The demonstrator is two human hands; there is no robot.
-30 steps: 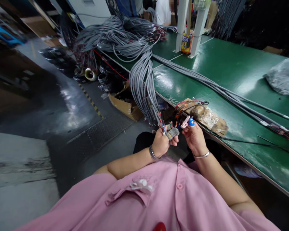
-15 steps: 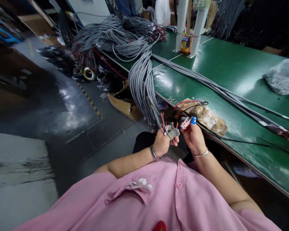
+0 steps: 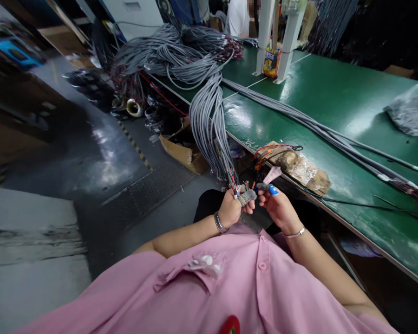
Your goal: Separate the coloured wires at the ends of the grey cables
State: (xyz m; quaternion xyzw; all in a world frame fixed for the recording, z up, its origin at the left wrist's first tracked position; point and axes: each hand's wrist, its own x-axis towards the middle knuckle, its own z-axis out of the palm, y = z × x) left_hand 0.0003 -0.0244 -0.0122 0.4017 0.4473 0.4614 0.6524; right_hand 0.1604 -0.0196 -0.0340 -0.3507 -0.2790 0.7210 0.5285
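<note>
My left hand [image 3: 231,207], with a grey finger cover on its thumb, is closed around the stripped end of a grey cable, and coloured wires [image 3: 232,182] fan out above the fingers. Just right of it is my right hand [image 3: 277,204], its fingers pinched together near the wire tips, with a blue cover on the thumb and a grey one on a finger. What it pinches is too small to make out. A pale pink clip-like piece [image 3: 272,175] shows just above the right fingertips. A thick bundle of grey cables [image 3: 209,111] hangs over the table edge beside my left hand.
On the green table [image 3: 334,93] lie a taped wooden block [image 3: 303,170], long grey cables [image 3: 299,117], a clear plastic bag [image 3: 413,109] and a cable heap [image 3: 160,48]. An open carton [image 3: 184,150] is on the floor. A person's white sleeve [image 3: 237,18] shows behind the table.
My right hand has lowered slightly, and its blue-covered thumb has tilted down toward the wires. The pink piece now points up and right above the fingers. My left hand keeps its hold.
</note>
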